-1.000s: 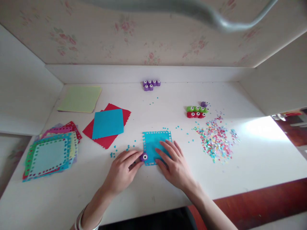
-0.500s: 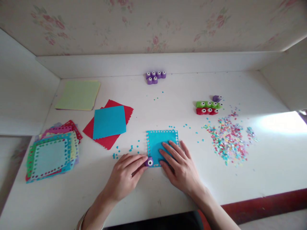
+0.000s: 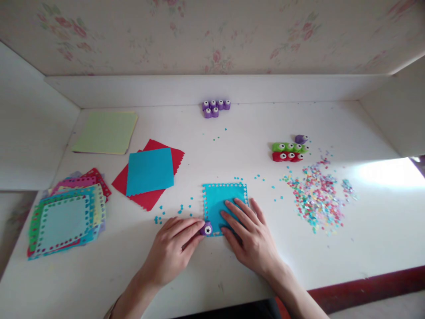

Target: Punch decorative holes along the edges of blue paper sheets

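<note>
Pinched in the fingers of my left hand (image 3: 174, 243) is a small purple craft punch (image 3: 206, 229) with a white button marked by a dark star. It sits at the near left corner of a blue sheet of paper (image 3: 215, 201). Small cut-out holes run along the sheet's left and far edges, and some show on the right edge. My right hand (image 3: 250, 228) lies flat on the sheet's right half with fingers spread, covering part of the right and near edges.
Left of the hands lie a stack of punched colored sheets (image 3: 64, 221), a blue sheet (image 3: 151, 170) over red paper (image 3: 121, 184), and pale green sheets (image 3: 104, 133). Purple punches (image 3: 215, 109) stand at the back. Green punches (image 3: 290, 147), red punches (image 3: 287, 157) and a confetti pile (image 3: 318, 197) are at right.
The camera view has shifted slightly, so the table items appear a little lower. Both hands, the punch and the blue sheet keep nearly the same positions relative to each other.
</note>
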The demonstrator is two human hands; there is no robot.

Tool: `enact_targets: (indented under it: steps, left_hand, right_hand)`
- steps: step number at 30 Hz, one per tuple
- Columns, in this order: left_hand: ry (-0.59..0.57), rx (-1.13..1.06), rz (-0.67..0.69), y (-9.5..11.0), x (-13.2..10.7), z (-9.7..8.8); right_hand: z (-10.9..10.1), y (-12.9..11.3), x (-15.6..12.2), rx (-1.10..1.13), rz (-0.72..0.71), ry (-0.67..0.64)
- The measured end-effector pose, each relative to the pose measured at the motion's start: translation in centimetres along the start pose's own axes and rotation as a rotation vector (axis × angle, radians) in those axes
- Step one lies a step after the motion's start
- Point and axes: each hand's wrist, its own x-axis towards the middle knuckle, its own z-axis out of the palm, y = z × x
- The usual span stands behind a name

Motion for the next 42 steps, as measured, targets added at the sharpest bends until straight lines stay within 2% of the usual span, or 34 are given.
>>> enact_targets:
  steps: [6,12,20,24,28,33,37,42]
  left_hand:
    - [0.005,-0.056,-0.065,0.7,0.1,-0.6]
    - [0.062,-0.103,-0.182,2.3,1.9,-0.9]
    - [-0.032,-0.026,-0.201,2.8,3.3,0.0]
    - [-0.086,0.041,-0.264,2.7,3.5,0.3]
    - [-0.075,0.158,-0.292,2.8,3.8,0.7]
    - [-0.095,0.150,-0.267,3.2,3.5,0.2]
    - [-0.021,0.121,-0.260,2.9,2.5,-0.4]
    - [0.118,0.101,-0.255,0.7,0.5,-1.5]
  right_hand:
    - [-0.1,0.0,0.0,-0.005,0.000,-0.003]
    - [-0.2,-0.1,0.0,0.009,0.009,0.006]
    - [-0.4,-0.3,0.0,0.041,0.026,0.020]
    - [-0.4,-0.3,-0.1,0.035,0.034,0.006]
    - [-0.4,-0.3,-0.1,0.032,0.032,-0.008]
    - [-0.3,-0.3,-0.2,0.031,0.029,-0.012]
    - [-0.3,-0.3,-0.3,0.035,0.017,0.014]
    - [-0.3,-0.3,-0.5,0.041,0.027,0.024]
